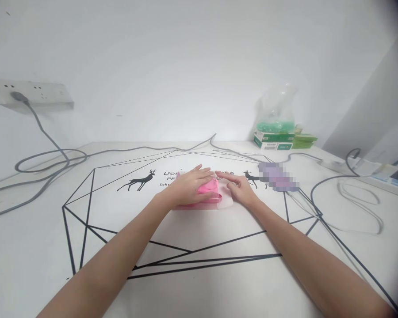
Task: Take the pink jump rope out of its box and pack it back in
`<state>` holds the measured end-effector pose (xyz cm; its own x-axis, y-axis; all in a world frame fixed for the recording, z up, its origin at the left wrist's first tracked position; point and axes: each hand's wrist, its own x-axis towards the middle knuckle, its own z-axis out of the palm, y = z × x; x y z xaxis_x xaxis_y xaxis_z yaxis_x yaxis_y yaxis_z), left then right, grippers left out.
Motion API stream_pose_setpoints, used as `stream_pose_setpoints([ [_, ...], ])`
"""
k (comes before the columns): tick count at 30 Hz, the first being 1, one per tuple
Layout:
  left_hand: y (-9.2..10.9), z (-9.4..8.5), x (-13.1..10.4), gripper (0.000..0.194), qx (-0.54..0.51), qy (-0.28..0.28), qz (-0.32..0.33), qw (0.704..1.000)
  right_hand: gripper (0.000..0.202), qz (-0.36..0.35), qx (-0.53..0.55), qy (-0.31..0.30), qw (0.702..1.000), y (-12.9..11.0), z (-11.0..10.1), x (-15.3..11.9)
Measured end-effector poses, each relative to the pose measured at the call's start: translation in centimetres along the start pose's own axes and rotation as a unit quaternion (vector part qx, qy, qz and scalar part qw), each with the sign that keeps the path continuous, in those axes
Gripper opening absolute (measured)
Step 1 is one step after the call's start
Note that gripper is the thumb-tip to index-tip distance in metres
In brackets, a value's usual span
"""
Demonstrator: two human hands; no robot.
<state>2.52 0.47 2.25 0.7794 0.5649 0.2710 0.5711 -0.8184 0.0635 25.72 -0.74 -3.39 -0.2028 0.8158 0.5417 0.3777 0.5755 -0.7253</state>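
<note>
A bright pink object (pixel 208 187) lies at the middle of the table in what looks like clear plastic packaging (pixel 226 202). Its exact kind is not clear, as my hand covers much of it. My left hand (pixel 194 184) rests flat across its top, fingers stretched out and thumb lying over the pink part. At the right end of the packaging is my right hand (pixel 240 187). Its index finger reaches toward the far edge, while the other fingers curl partly under. Whether it touches the plastic I cannot tell.
A blurred purple object (pixel 278 176) lies right of my right hand. Green-and-white boxes (pixel 274 138) under a clear bag (pixel 276 110) stand against the wall. A grey cable (pixel 132 149) runs from the wall socket (pixel 43 93) along the back. A power strip (pixel 338 166) sits at right.
</note>
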Motion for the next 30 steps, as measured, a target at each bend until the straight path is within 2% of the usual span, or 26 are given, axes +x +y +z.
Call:
stream_pose_setpoints([
  [4,0.3,-0.2,0.0,0.045,0.004,0.008,0.054,0.999,0.056,0.009,0.005,-0.025,1.0,-0.2,-0.2,0.0],
  [6,0.8,-0.4,0.0,0.043,0.015,0.013,0.057,0.998,0.053,0.016,-0.005,-0.04,0.999,-0.3,-0.5,-0.1],
  [11,2.4,-1.0,0.1,0.047,0.025,-0.004,0.012,1.0,0.051,0.051,-0.004,-0.075,0.996,-0.3,-1.2,-0.3],
  [15,2.5,-0.6,0.0,0.053,0.02,-0.006,-0.011,1.0,0.053,0.046,-0.003,-0.091,0.995,-0.3,-1.4,-0.4],
  [18,1.9,0.2,0.1,0.061,0.03,0.006,0.014,0.999,0.057,0.045,-0.004,-0.106,0.993,-0.4,-1.5,-0.4],
  [22,1.5,0.7,0.2,0.061,0.05,0.016,0.053,0.997,0.064,0.048,-0.017,-0.127,0.991,-0.6,-2.1,-0.5],
  [30,1.7,0.5,0.1,0.063,0.043,0.018,0.036,0.998,0.065,0.072,-0.011,-0.131,0.989,-0.4,-2.9,-1.0],
])
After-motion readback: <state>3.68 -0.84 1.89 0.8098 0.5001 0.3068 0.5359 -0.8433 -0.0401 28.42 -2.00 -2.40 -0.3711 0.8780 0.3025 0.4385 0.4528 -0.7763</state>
